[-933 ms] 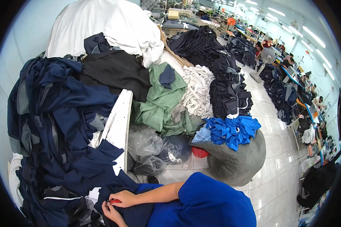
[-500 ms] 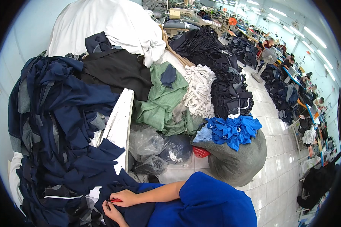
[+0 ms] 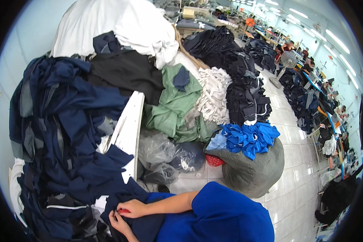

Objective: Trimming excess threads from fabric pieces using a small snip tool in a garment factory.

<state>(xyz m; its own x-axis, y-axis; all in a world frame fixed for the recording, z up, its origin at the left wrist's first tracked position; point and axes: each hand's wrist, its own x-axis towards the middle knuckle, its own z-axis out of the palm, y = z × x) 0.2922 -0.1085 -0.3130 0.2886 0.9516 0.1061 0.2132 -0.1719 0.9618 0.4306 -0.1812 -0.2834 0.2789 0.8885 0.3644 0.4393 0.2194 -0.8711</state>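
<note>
I see right hand (image 3: 135, 208) gripping small red handheld tool (image 3: 124, 211), lower left of frame, over dark navy fabric (image 3: 149, 228). Left hand (image 3: 120, 224): can't tell grip. Fingertips crowded; slip could jab them.

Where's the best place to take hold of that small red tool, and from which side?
Probably by the red tool's exposed red part, coming from the picture's right, as the right hand does: that part pokes out leftward from its fingers. The fingers hide the rest of its shape.
</note>
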